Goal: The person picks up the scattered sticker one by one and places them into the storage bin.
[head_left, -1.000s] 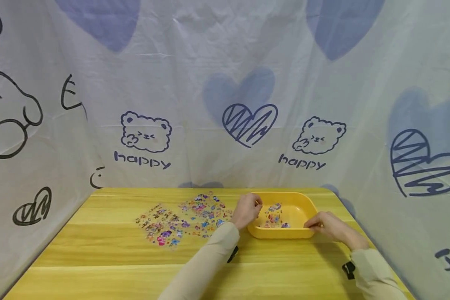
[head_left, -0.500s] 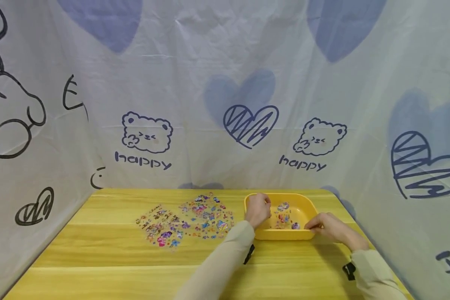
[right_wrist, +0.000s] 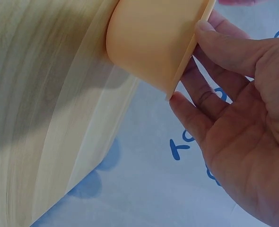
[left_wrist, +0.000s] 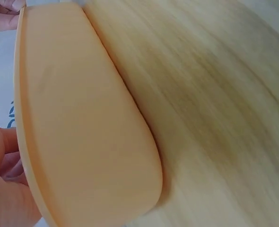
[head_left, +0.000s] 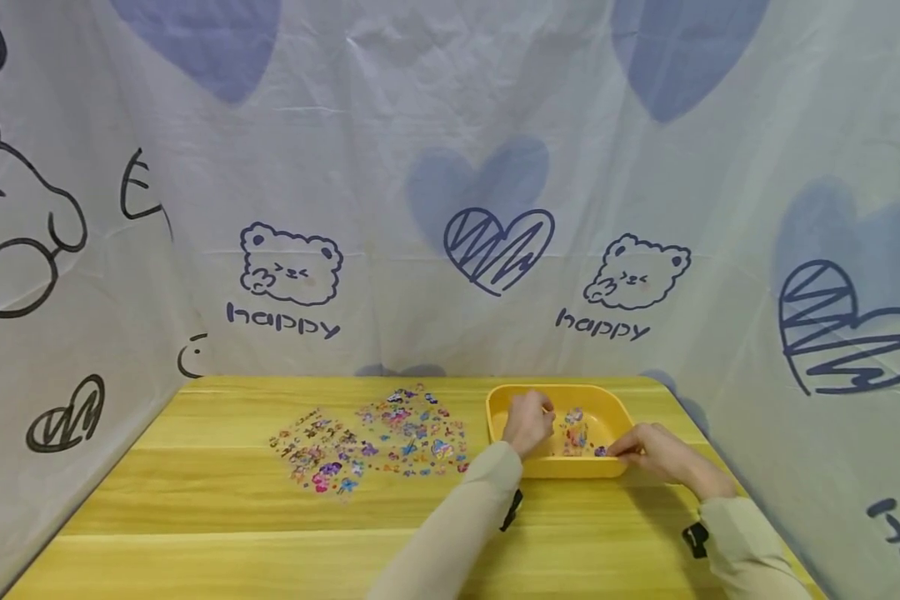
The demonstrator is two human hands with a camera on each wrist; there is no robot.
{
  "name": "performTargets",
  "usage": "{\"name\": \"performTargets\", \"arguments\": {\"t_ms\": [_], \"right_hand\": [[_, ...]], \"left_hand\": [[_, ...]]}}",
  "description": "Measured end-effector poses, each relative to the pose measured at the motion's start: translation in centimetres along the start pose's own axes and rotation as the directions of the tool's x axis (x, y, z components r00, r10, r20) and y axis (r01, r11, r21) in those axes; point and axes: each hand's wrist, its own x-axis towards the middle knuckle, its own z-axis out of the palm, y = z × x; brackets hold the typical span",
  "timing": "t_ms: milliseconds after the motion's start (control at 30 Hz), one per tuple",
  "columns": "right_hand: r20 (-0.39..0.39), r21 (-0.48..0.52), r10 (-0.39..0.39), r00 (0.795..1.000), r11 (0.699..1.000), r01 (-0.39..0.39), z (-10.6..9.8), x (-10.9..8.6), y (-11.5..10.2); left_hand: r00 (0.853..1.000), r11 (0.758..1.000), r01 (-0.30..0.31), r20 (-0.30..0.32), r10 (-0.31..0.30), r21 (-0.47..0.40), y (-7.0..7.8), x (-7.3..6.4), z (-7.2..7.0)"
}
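Observation:
A yellow plastic tray (head_left: 570, 468) stands at the right of the table. My right hand (head_left: 656, 452) pinches its front right rim, thumb (right_wrist: 220, 45) on the outer side and fingers inside. My left hand (head_left: 531, 423) is inside the tray at its left, fingers curled, at the edge of a clear sticker sheet (head_left: 574, 432) with small colourful prints. The tray wall (left_wrist: 82, 113) hides the left fingertips in the left wrist view. More clear sticker sheets lie on the table left of the tray, one sheet (head_left: 318, 450) nearer and another sheet (head_left: 416, 429) farther back.
The wooden table (head_left: 232, 508) is bounded at the back and sides by a white cloth (head_left: 390, 275) printed with hearts and bears. A black strap piece (head_left: 510, 510) hangs by the left sleeve and another strap piece (head_left: 695, 540) by the right.
My left hand has moved right, from the tray's left rim further into it. The sticker sheet in the tray has shifted right along with it. My right hand stays on the rim.

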Motion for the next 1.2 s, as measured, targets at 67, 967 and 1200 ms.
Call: {"name": "performTargets", "arguments": {"t_ms": [67,967,1200], "right_hand": [[-0.004,-0.007,-0.002,1.0,1.0,0.002,0.0,0.0,0.0],[-0.003,-0.023,0.007,1.0,1.0,-0.007,0.1,-0.2,0.2],[-0.013,-0.037,-0.018,1.0,0.999,0.017,0.1,-0.1,0.0]], "left_hand": [[0.999,0.998,-0.032,0.023,0.03,0.057,-0.2,0.0,0.0],[0.98,0.98,-0.181,0.07,0.187,-0.089,-0.7,-1.7,-3.4],[0.981,0.979,-0.181,0.052,0.186,-0.089,-1.6,-2.3,-5.0]]}}
